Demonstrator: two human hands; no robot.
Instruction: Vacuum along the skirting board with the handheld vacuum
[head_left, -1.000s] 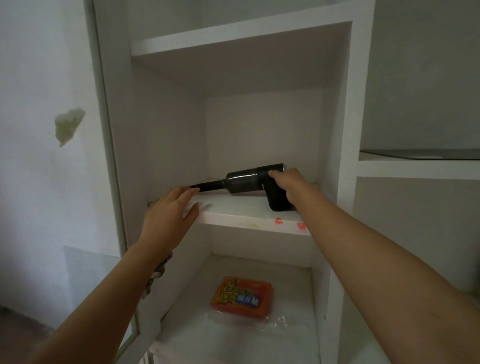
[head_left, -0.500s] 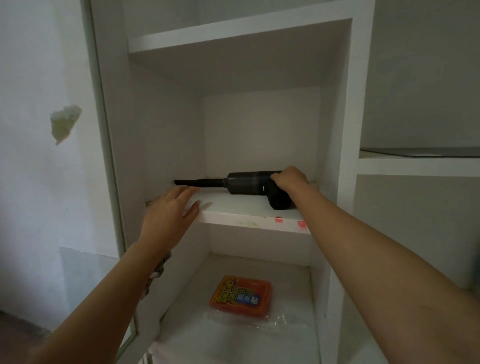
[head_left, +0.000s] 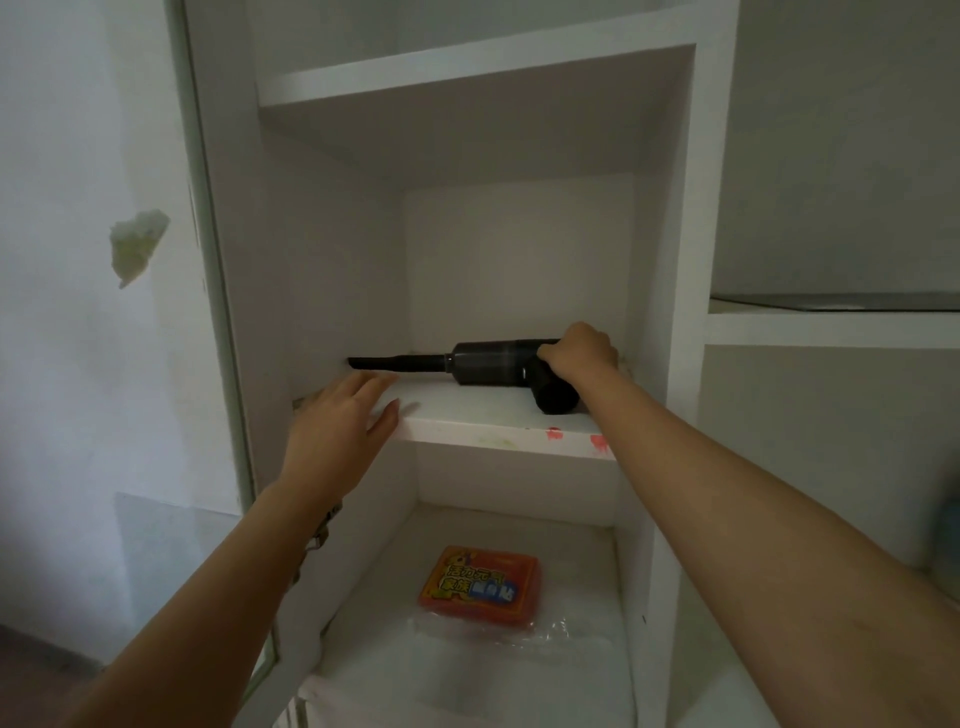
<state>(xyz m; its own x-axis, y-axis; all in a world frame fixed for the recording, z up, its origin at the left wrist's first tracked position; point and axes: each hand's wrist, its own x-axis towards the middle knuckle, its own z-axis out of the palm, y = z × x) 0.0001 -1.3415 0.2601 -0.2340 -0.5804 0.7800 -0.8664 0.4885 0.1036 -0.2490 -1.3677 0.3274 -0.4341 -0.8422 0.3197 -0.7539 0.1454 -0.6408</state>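
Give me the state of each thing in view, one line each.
handheld vacuum: lying on the middle shelf, nozzle pointing left, gripped at its rear.
right hand: fingers curled round the vacuum's rear.
left hand: open, fingers straight, at the middle shelf's front left edge.
orange packet: lying flat on the lower shelf.
middle shelf: red smears on its front edge.

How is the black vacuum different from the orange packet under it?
The dark grey handheld vacuum is long with a thin nozzle; the orange rectangular packet is flat and bright. The vacuum lies one shelf above the packet. The right hand grips the vacuum; no hand touches the packet. Both sit inside the white cupboard.
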